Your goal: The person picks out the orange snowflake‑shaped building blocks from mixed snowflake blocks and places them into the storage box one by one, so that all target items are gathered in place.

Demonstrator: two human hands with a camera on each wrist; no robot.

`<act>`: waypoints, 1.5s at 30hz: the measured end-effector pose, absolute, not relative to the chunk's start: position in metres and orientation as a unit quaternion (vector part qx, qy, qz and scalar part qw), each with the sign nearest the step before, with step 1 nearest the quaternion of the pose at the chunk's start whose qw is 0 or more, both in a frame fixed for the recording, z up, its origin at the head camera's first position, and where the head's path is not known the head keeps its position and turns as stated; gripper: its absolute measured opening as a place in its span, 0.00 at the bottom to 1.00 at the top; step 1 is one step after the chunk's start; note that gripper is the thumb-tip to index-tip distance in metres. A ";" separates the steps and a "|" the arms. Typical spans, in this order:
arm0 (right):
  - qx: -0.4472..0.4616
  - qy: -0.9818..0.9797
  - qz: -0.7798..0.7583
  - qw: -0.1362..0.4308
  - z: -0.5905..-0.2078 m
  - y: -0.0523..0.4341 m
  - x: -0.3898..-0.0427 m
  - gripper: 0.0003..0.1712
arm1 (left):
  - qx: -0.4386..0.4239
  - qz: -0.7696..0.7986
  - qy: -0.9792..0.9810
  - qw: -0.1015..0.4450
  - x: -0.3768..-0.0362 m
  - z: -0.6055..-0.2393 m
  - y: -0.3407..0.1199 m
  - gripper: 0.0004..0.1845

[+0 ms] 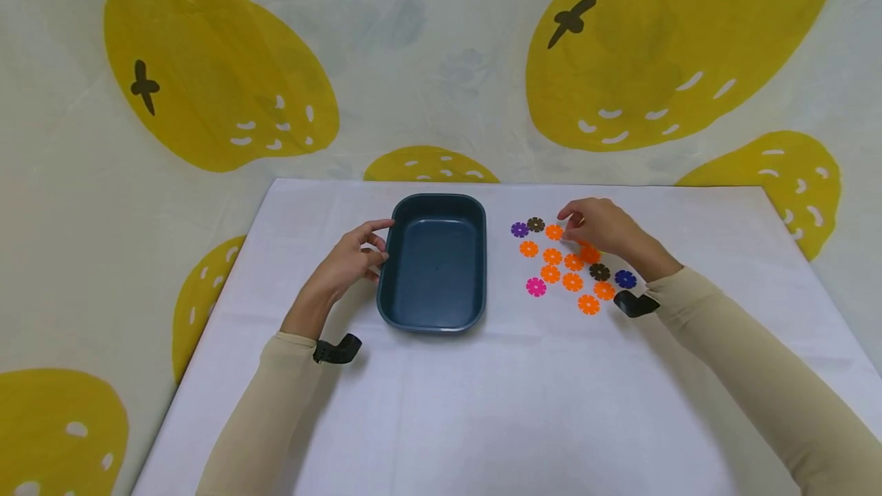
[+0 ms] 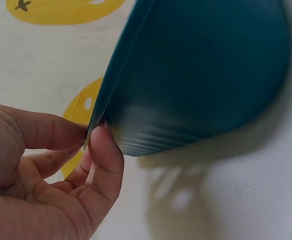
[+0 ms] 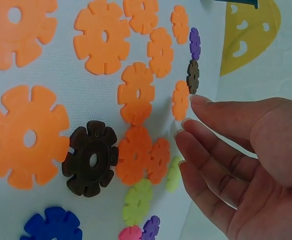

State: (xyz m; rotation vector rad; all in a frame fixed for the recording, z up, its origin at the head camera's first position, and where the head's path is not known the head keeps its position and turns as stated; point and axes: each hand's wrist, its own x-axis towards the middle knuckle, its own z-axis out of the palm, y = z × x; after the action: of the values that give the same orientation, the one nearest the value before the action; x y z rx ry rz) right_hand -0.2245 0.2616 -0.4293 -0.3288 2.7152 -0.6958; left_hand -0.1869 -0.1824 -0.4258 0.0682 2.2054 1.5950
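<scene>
Tub rim pinched, discs reached for
The dark blue plastic tub (image 1: 432, 262) is pinched at its rim by the left hand (image 1: 347, 265); right of it, the right hand (image 1: 598, 225) hovers loosely open, empty, over flat orange flower-shaped discs (image 1: 552, 256), which could be scattered by a careless brush.

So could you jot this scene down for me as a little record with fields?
Surface: white cloth over a table
Backdrop: pale sheet with yellow lemon prints
Container: dark blue tray, nothing in it
Left hand: thumb and fingertip pinch the tray's left rim
Right hand: fingers extended, tips at an orange disc
Pieces: flat notched discs right of the tray, mostly orange, also brown, purple, pink, blue
Sleeves: beige
</scene>
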 end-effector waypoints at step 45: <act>-0.065 0.958 -0.211 0.182 -0.434 0.245 -0.237 0.19 | 0.029 0.562 0.798 0.213 -0.187 -0.424 -0.183 0.33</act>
State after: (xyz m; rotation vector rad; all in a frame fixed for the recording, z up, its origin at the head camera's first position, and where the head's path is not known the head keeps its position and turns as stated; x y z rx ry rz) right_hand -0.2368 0.2447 -0.4338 -0.1831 2.7039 -0.5963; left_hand -0.1869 -0.1831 -0.4243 0.0812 2.2159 1.5612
